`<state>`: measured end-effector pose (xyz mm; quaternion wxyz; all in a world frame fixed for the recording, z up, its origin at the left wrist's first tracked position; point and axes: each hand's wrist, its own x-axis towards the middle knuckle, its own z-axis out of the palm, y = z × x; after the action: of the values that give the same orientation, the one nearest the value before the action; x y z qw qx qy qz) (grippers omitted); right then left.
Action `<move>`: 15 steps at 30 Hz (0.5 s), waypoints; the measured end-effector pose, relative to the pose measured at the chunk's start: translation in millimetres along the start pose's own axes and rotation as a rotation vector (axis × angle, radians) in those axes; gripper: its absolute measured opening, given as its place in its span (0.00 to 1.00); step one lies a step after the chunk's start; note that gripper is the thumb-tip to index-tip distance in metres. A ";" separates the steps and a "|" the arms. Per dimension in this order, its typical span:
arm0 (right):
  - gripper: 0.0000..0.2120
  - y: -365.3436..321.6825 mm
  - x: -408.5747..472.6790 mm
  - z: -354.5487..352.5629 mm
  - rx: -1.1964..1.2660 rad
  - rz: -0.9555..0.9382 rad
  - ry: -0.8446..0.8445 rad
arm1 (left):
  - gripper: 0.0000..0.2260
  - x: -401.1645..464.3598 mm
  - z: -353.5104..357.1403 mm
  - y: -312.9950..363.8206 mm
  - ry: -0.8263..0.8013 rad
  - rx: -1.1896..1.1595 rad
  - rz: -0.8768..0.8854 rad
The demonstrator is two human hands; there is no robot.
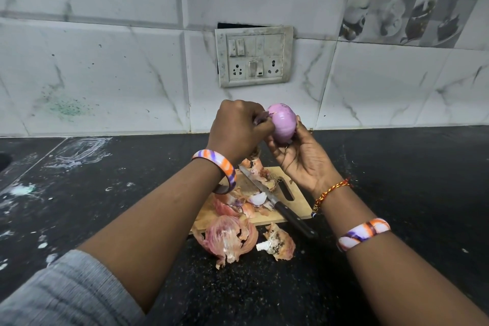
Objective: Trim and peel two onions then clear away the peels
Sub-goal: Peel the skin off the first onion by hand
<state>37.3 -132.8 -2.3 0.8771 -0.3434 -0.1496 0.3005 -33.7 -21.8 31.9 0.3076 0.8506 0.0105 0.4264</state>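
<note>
A peeled purple onion (282, 122) is held up above the counter. My right hand (299, 159) cradles it from below and the right, fingers curled round it. My left hand (238, 130) pinches a strip of skin at the onion's left side. Below lies a small wooden cutting board (296, 209) with a black-handled knife (275, 201) lying across it. Onion peels (230, 238) are heaped on the board and spill onto the counter in front of it. A second onion is not in sight.
The black speckled counter (397, 193) runs left and right, with white smears on its left part. A tiled wall with a switch and socket plate (254, 57) stands close behind. A dark round opening (4, 160) shows at the far left edge.
</note>
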 end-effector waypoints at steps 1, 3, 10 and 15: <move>0.14 -0.3 -0.1 -0.9 0.002 0.004 -0.005 | 0.12 -0.1 0.7 -0.3 0.000 0.010 -0.014; 0.14 -0.5 -0.2 -3.0 -0.001 0.012 -0.004 | 0.12 -1.0 2.0 -0.9 0.002 0.050 -0.046; 0.16 4.4 0.3 -3.0 0.028 0.057 0.011 | 0.10 -1.6 7.5 -10.6 0.031 -0.015 -0.124; 0.18 -0.7 3.3 -4.1 0.061 0.055 0.030 | 0.07 -3.2 9.7 -8.4 0.000 -0.253 -0.236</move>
<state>42.0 -133.2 -4.6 0.8808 -0.3250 -0.1179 0.3236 -26.6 -20.9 20.8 0.4602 0.7980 0.0565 0.3850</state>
